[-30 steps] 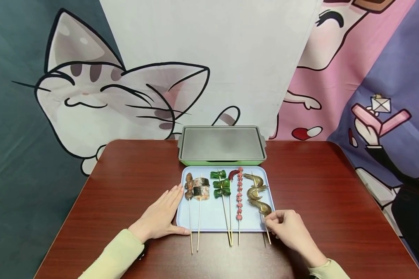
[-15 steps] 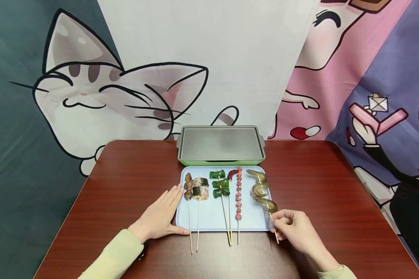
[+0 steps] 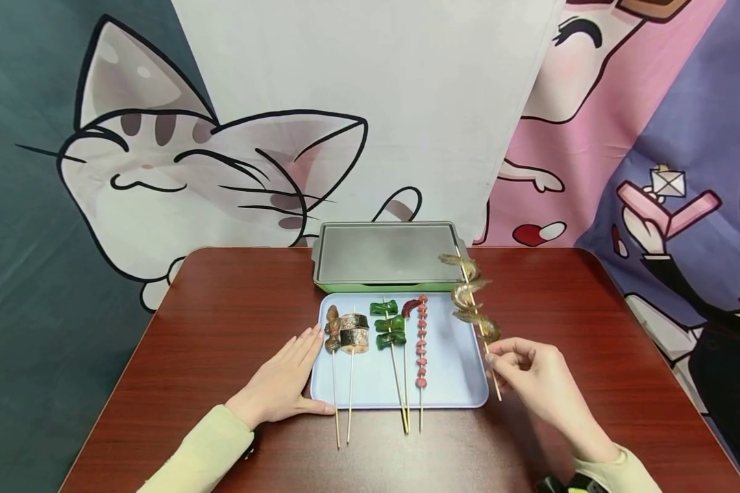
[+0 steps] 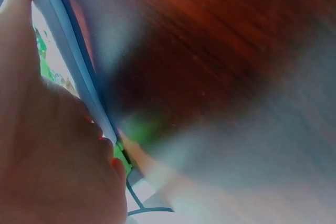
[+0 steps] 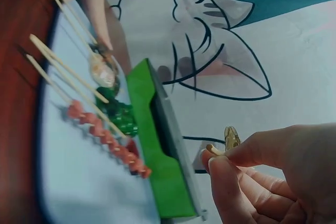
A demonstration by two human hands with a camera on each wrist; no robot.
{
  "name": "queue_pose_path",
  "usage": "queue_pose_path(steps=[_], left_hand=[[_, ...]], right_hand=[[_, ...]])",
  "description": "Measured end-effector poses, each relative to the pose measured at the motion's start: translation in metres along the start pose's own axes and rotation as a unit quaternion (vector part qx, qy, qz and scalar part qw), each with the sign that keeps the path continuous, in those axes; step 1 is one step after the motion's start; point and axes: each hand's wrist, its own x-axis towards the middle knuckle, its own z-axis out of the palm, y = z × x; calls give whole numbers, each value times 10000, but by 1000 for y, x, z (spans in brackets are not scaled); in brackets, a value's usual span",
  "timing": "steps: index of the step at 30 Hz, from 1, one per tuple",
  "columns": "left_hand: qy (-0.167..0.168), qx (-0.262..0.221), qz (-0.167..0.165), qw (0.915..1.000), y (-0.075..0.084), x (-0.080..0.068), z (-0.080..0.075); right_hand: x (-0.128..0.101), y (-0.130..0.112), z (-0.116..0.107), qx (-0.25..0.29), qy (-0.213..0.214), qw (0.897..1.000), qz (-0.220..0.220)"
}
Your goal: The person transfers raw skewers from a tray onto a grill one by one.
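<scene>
My right hand (image 3: 518, 366) pinches the stick of a shrimp skewer (image 3: 473, 302) and holds it lifted above the right edge of a light blue tray (image 3: 450, 383), its tip near the green griddle (image 3: 390, 257). In the right wrist view my fingertips (image 5: 223, 166) pinch the stick and one shrimp (image 5: 231, 137) shows beyond them. My left hand (image 3: 284, 380) lies flat on the table, fingers straight against the tray's left edge; the left wrist view shows that tray edge (image 4: 79, 72). On the tray lie a salmon skewer (image 3: 354, 333), a green pepper skewer (image 3: 388, 324) and a red sausage skewer (image 3: 422, 342).
The dark red wooden table (image 3: 222, 329) has bare wood on both sides of the tray. The griddle stands at the table's back edge, just behind the tray. A cartoon cat cloth (image 3: 179, 164) hangs behind the table.
My right hand has lifted the shrimp skewer off the tray and carried it up, right and back toward the griddle. The left hand has not moved.
</scene>
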Motion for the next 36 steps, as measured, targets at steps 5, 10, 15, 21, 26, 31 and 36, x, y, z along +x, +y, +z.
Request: queue_pose_path(steps=[5,10,15,21,26,31,36], left_hand=[[198,-5,84,9998,-4,-1,6],[177,133,65,9997,-5,0,9],[199,105,31,9997,-5,0,10],[152,178,69,9997,-6,-1,9],[205,111,98,9997,-5,-1,8],[262,282,129,9992,-9,-1,15],[209,124,129,9996,-7,-1,11]], right_hand=[[31,-3,-2,-162,68,9997,-156],[68,3,1,-152,73,9997,-203],[104,10,13,8,-8,10000,-3],[133,19,26,111,-151,9988,462],[143,24,30,66,-284,9969,732],[144,26,32,45,-405,9953,882],[143,28,33,154,-466,9930,1074]])
